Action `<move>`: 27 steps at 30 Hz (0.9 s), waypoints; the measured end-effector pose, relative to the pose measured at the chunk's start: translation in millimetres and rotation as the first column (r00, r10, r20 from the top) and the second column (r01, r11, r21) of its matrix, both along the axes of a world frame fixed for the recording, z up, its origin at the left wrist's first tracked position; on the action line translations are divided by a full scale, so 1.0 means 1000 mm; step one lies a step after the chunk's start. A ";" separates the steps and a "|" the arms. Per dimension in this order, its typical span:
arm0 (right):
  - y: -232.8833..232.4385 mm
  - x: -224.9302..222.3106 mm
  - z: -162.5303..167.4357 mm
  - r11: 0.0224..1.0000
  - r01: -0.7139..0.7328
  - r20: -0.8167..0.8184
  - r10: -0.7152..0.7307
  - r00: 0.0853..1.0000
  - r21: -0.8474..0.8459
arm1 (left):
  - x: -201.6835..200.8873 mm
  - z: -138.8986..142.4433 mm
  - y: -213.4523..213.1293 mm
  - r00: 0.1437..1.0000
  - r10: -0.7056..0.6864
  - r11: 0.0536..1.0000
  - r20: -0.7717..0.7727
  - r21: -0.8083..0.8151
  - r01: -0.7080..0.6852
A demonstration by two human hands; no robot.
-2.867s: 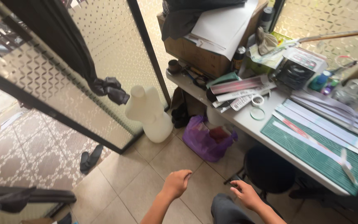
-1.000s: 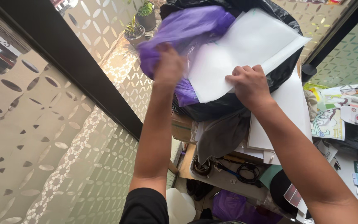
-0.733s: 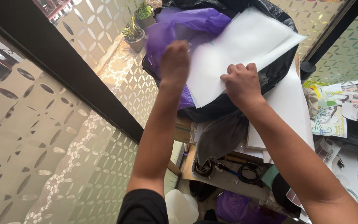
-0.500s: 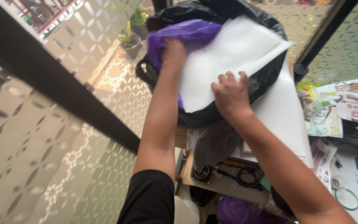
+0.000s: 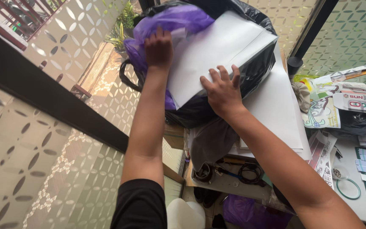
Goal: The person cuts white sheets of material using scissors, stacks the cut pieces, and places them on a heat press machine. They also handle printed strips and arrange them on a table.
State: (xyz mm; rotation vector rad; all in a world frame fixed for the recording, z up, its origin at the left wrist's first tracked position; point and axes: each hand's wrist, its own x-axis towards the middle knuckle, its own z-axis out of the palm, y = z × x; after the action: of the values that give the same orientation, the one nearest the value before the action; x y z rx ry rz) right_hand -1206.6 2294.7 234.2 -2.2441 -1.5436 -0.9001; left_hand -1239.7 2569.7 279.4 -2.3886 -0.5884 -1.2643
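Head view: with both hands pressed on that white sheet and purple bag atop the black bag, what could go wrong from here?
1. The white sheet juts past the black bag; pressure from the right hand might crease it.
2. The black bag sits high on a stack of white boards above the desk; a push could tip it.
3. The left hand presses thin purple bag, which may tear.

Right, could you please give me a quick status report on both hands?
Left hand flat on purple bag. Right hand pressing white sheet onto black bag. Nothing gripped. No obstruction seen.
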 end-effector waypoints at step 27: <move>-0.331 0.074 0.067 0.647 0.176 -0.659 0.752 0.016 0.742 | 0.013 0.135 -0.275 0.001 -0.421 -0.282 0.907 -0.132 0.950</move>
State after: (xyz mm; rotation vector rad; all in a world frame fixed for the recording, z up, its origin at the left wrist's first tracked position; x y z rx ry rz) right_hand -1132.8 1963.4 300.8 -1.1136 -0.6729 0.3566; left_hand -1226.7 2294.5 414.3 -3.2700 1.0541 -2.9930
